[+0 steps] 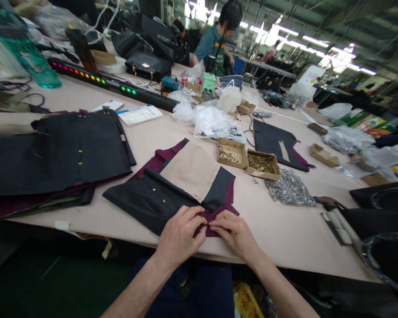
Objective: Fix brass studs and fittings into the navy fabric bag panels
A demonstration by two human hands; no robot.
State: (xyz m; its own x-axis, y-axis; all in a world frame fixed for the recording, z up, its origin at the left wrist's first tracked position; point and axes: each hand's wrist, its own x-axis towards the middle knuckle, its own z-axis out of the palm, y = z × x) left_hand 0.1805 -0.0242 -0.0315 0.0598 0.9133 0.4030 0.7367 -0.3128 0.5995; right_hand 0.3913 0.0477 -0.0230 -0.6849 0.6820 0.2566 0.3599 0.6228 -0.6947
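In front of me at the table's near edge lies a black bag panel [135, 198] with maroon lining [230, 196] and a beige patch [189, 170]. Small gold studs show on the black part. My left hand [182, 234] is closed in a pinch at the lining's near edge. Opposite it, my right hand [234, 232] pinches the same maroon edge, its fingertips almost meeting the left ones. Any small part between the fingertips is too small to make out.
Boxes of small brass hardware [261, 163] and a bag of metal parts [290, 187] lie beyond my right hand. Stacked black panels [59, 150] are at the left. Farther back are plastic bags [215, 119], a light strip [112, 84], a bottle [36, 62] and a co-worker [215, 44].
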